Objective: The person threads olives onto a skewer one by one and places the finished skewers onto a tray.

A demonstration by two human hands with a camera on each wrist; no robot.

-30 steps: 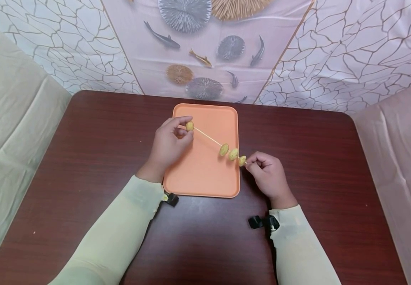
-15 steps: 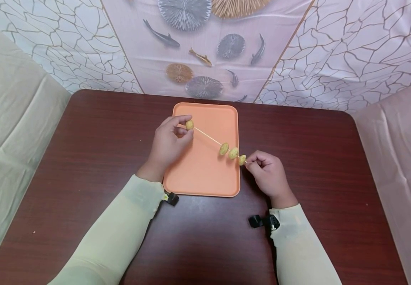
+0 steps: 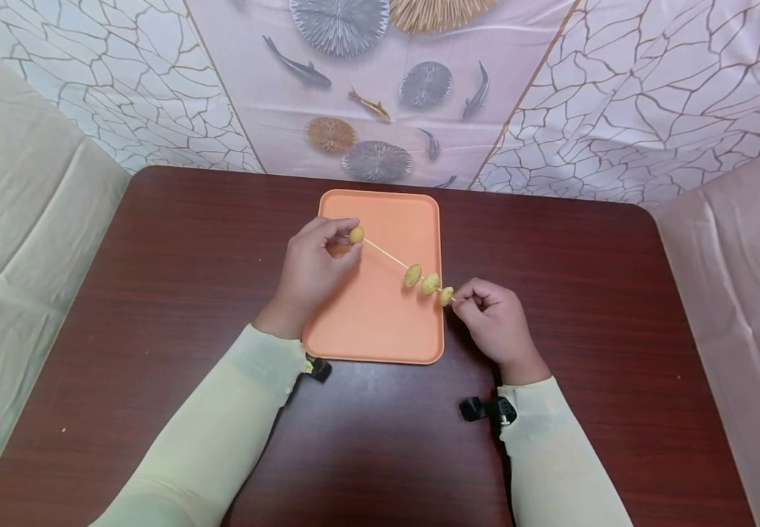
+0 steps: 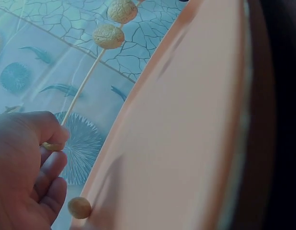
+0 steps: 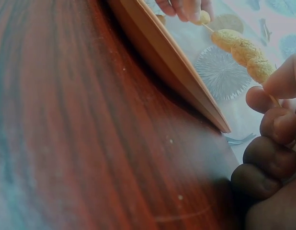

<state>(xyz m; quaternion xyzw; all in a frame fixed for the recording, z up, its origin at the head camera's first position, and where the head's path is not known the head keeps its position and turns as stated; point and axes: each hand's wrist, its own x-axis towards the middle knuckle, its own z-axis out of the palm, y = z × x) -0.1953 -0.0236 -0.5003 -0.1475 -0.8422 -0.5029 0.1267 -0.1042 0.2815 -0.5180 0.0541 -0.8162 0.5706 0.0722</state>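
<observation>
A thin wooden skewer [image 3: 385, 252] slants across the head view with three wrinkled yellow potato-like balls [image 3: 430, 283] threaded towards its right end. My right hand [image 3: 494, 322] pinches that end between thumb and index finger, its other fingers curled. Between the thumb and index finger of my left hand [image 3: 317, 267] is another yellow ball [image 3: 356, 234], at the skewer's far-left end. Most of this ball is hidden by the fingers in the left wrist view. Below the skewer lies an orange tray [image 3: 373, 329]. A loose round ball [image 4: 80, 208] shows at the tray's edge in the left wrist view.
The tray rests on a dark reddish-brown table [image 3: 590, 293]. Patterned cloth [image 3: 380, 73] hangs behind the table, and plain pale cloth [image 3: 17, 241] stands at both sides. Each wrist wears a small black camera [image 3: 472, 410].
My left hand and the ball it pinches have shifted slightly right and down along the skewer. The three balls have moved a touch left; my right hand has hardly moved.
</observation>
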